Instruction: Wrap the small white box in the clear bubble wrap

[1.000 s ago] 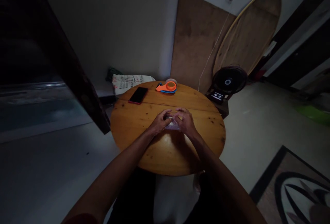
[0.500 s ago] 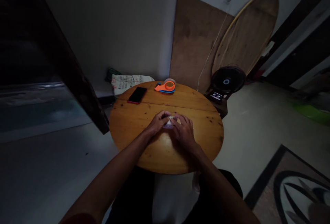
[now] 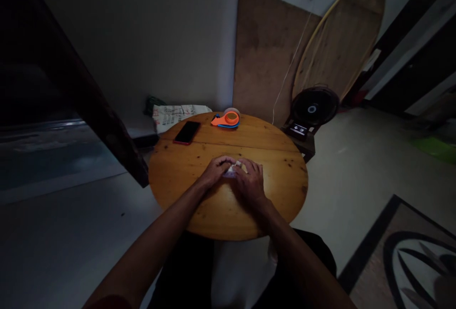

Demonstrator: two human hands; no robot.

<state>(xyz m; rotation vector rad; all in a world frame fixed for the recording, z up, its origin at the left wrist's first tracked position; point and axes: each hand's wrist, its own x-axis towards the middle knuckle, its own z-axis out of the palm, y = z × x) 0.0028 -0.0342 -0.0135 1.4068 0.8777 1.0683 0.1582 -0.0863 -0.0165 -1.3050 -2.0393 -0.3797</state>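
Note:
Both my hands rest together near the middle of a round wooden table (image 3: 178, 190). My left hand (image 3: 214, 171) and my right hand (image 3: 250, 183) have their fingers curled over a small pale, partly clear packet (image 3: 231, 171), pressing it against the tabletop. Most of the packet is hidden under my fingers, so I cannot make out what it is.
At the table's far side lie an orange and blue tape dispenser (image 3: 226, 119) and a dark phone with a red edge (image 3: 187, 132). A printed sack (image 3: 176, 113), a wooden board (image 3: 265, 48), a round wooden top (image 3: 342, 38) and a black fan (image 3: 313, 106) stand behind. A patterned rug (image 3: 409, 257) lies right.
My hands have closed in over the packet and pressed it down, so less of it shows than a second ago. The view has shifted slightly; the other things stay put.

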